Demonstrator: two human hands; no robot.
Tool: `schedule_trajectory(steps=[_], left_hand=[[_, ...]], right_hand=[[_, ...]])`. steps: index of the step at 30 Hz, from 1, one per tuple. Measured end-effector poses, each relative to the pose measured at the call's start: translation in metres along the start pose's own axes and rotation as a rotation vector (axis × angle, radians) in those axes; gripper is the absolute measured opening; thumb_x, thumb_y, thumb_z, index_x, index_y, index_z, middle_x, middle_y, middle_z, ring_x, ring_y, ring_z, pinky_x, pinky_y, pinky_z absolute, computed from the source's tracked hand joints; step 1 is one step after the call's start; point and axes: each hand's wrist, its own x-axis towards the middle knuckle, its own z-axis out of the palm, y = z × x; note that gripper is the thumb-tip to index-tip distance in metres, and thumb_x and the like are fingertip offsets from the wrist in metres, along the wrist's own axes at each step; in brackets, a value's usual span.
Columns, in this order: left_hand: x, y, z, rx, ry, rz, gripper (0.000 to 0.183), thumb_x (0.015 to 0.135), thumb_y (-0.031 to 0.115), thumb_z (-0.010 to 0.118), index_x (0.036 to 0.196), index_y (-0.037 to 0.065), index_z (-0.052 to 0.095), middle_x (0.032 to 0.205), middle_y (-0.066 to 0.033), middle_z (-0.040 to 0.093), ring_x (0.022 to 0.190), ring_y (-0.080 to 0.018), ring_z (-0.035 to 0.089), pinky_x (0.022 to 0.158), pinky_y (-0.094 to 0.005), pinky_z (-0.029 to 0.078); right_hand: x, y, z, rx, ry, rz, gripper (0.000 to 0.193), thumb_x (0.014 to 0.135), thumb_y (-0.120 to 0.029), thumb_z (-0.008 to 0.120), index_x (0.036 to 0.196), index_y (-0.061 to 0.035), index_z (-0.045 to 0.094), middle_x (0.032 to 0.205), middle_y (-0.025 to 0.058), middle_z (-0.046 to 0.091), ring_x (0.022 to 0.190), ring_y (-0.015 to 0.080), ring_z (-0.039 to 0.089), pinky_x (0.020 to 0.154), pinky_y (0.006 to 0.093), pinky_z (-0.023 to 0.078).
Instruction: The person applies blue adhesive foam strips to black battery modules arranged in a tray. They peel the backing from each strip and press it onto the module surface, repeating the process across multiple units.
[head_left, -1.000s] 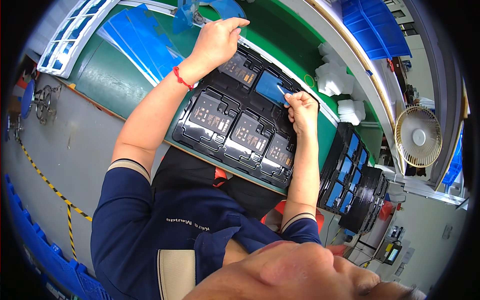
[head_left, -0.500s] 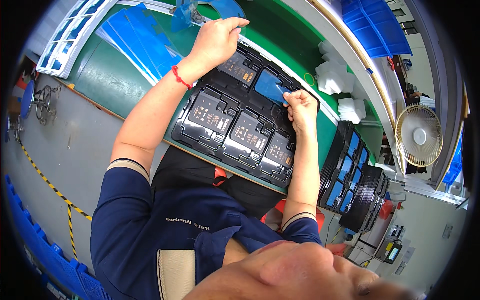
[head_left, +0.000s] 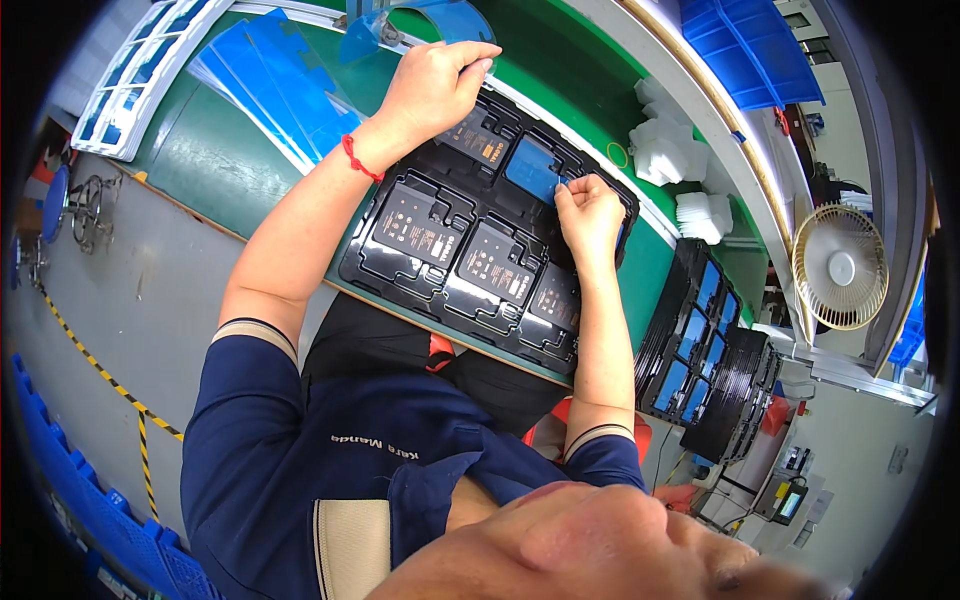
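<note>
Lying on a green workbench [head_left: 220, 160], black tray [head_left: 480, 250]; fan [head_left: 840, 268] nearby.

Bare green table [head_left: 215, 165] left of black tray [head_left: 370, 262], blue sheets [head_left: 270, 85] beyond, tray stacks [head_left: 700, 340] crowding right.

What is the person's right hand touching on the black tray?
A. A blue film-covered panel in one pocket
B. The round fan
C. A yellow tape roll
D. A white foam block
A: the right hand pinches the edge of the blue film-covered panel sitting in an upper pocket of the black tray, while the left hand rests at the tray's far rim.
</note>
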Motion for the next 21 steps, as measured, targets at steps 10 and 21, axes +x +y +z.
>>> schedule_trajectory(steps=[10,21], left_hand=[[-0.01,0.032,0.004,-0.558,-0.514,-0.172,0.025,0.09,0.004,0.052,0.111,0.001,0.065,0.091,-0.0105,0.071,0.08,-0.0134,0.067,0.073,-0.028,0.052],[-0.035,0.049,0.02,-0.536,-0.93,0.161,0.031,0.077,-0.008,0.054,0.103,0.001,0.068,0.096,-0.0155,0.069,0.086,-0.0273,0.068,0.08,-0.0351,0.053]], right_hand=[[0.004,0.003,-0.01,0.519,0.128,-0.066,0.039,0.084,-0.012,0.07,0.116,-0.0021,0.05,0.065,0.0038,0.059,0.054,0.0084,0.053,0.052,0.0224,0.043],[-0.001,0.009,-0.005,1.098,-0.273,-0.109,0.042,0.085,-0.001,0.066,0.125,0.0026,0.054,0.099,0.0035,0.061,0.087,0.0094,0.056,0.081,0.023,0.047]])
